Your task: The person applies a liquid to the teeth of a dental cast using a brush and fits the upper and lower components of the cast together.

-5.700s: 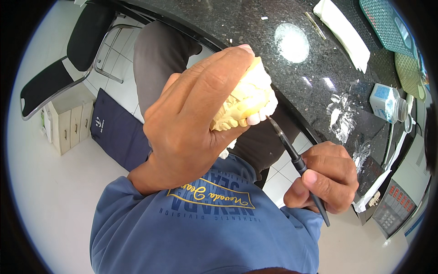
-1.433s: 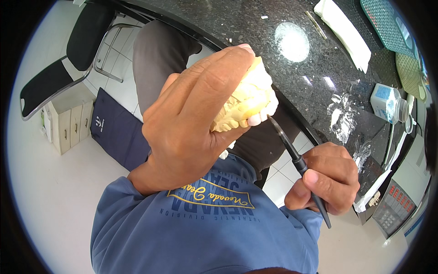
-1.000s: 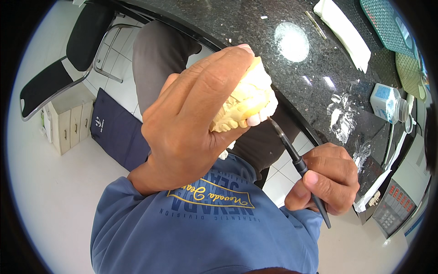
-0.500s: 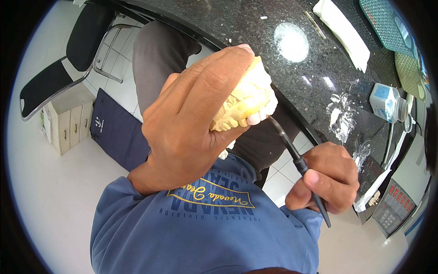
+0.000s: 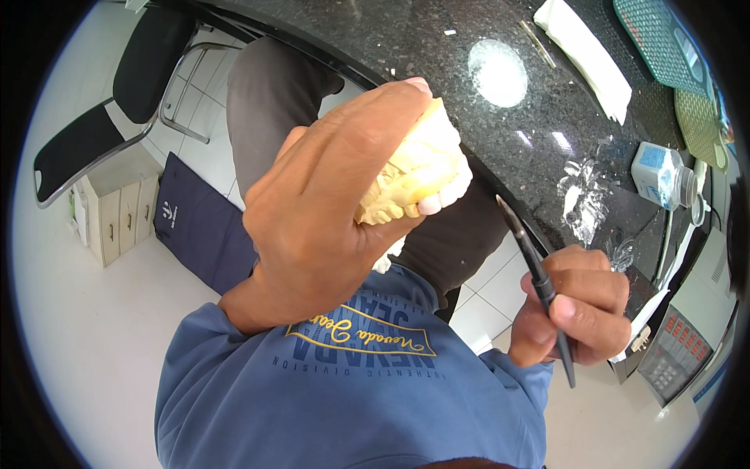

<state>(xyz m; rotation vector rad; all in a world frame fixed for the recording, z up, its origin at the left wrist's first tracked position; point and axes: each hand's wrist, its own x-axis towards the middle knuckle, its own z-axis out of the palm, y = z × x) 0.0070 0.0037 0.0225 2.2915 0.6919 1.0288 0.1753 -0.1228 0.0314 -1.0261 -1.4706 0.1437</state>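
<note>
Where the table (image 5: 422, 62) ends, the left hand (image 5: 320, 195), curled part-closed, holds the cast (image 5: 418, 168) beside its edge. The cast is likely rigid, moderately heavy and brittle; grip the broad body. Beside the table, the right hand (image 5: 578, 313), fingertips pinched, holds the brush (image 5: 539, 267), likely light; hold by the handle. The white teeth (image 5: 430, 205), on the cast's table-facing rim, are likely fragile; keep fingers clear.

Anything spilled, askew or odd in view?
Yes: white powdery smears mark the black speckled stone counter near the blue-and-white plastic jar, looking like spilled or wiped residue; its source can't be told. The yellow tooth model in the left hand shows no obvious damage, though it's partly hidden.
</note>
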